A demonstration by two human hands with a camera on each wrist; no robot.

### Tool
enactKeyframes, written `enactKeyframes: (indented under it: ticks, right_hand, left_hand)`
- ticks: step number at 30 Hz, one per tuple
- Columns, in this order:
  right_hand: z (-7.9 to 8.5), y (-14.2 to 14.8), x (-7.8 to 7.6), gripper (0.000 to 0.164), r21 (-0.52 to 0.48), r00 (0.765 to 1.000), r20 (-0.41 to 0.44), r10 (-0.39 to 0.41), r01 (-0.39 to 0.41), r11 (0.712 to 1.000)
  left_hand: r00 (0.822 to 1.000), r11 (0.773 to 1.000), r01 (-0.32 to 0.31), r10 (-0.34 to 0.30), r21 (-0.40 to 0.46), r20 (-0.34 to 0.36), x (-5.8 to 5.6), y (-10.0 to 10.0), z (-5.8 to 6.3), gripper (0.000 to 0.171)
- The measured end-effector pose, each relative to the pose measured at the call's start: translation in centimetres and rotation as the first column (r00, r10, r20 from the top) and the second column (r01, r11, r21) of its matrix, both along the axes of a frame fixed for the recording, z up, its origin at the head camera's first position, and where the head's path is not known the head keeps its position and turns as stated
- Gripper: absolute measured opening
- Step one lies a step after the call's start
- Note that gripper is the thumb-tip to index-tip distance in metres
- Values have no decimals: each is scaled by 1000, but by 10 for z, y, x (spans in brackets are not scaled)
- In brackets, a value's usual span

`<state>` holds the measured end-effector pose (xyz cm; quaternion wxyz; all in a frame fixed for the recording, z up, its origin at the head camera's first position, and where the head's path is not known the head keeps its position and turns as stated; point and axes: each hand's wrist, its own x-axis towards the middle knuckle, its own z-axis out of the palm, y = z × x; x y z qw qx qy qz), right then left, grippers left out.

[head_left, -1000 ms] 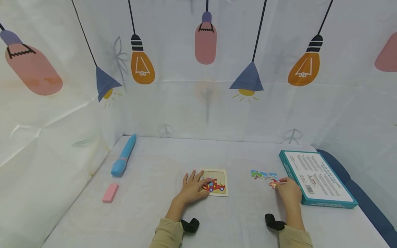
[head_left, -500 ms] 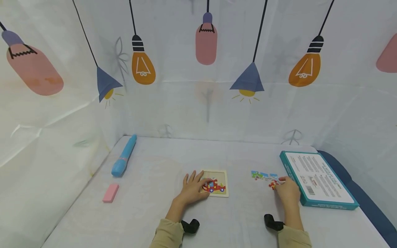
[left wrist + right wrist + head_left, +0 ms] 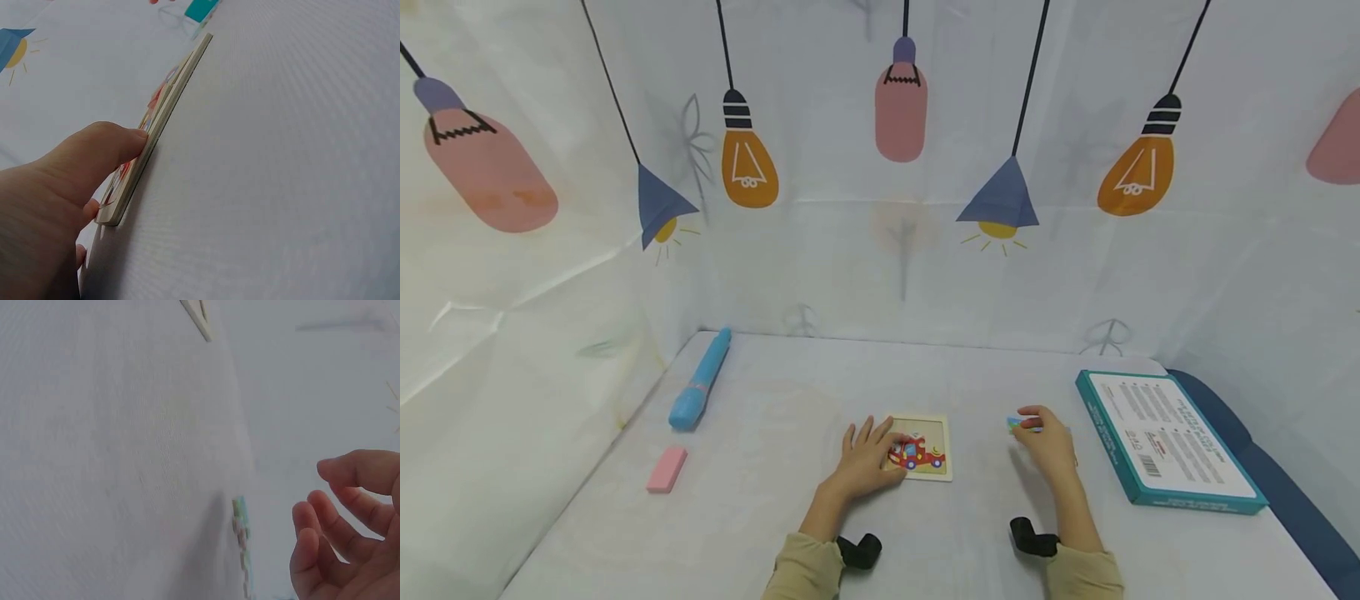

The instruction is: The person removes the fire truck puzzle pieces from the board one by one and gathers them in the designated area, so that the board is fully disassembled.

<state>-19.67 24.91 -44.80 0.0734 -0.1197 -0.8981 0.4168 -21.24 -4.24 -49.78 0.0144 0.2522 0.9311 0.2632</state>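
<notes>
Puzzle board (image 3: 927, 427) is touched by the spread left hand (image 3: 863, 463).

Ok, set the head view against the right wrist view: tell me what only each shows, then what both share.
Only the head view: the left hand on the puzzle board, the blue toy microphone and the pink block.
Only the right wrist view: the palm side of the right hand, nothing visibly gripped.
Both: the right hand, the white table, puzzle pieces, and the puzzle board (only its corner in the wrist view).
</notes>
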Motion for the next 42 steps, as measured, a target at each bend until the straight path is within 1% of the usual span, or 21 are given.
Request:
enactKeyframes:
  ticks: [4,8,13,18,24,28,32,36,38,39,42]
  right_hand:
    - [-2,-17,-4,32,-36,997,-51,59,-61,997]
    - [-4,-32,-10,29,-33,992,-80,102,-105,994]
    - [-4,-47,-15,28,-13,989,-72,129,-130,991]
    - [-4,-63,-16,28,-4,982,-51,181,-181,983]
    - [-12,-81,-15,24,9,968,-32,249,-249,969]
    - [-17,-89,-18,23,35,952,-6,306,-306,951]
    - [-20,-96,-20,27,116,935,34,354,-355,928]
    - [-22,-101,-19,37,230,916,103,387,-401,887]
    - [-22,-104,-18,39,273,908,122,402,-420,866]
    - [-22,-105,-17,39,285,905,126,406,-425,859]
    - [-22,-107,-16,33,292,905,130,405,-425,857]
  left_hand:
    - [1000,1000,-8,8,-15,-21,-1,0,-3,48]
    - [999,1000,-12,11,-17,-42,-2,-1,-5,48]
    - [999,1000,-9,8,-11,-35,-4,0,-4,47]
    - [1000,1000,-17,16,-15,-21,-6,1,-3,46]
    - [1000,1000,-21,20,-12,-14,-6,1,-2,45]
    - [1000,1000,-20,20,-5,-13,-6,1,-4,44]
    - [1000,1000,-18,18,-3,-20,-6,1,-6,42]
    - [1000,1000,-16,16,5,-20,-5,0,-7,40]
    - [1000,1000,-15,15,12,-15,-4,0,-7,39]
    - [1000,1000,-13,13,18,-13,-4,0,-6,39]
    - [1000,1000,-9,10,28,-13,-3,0,-5,38]
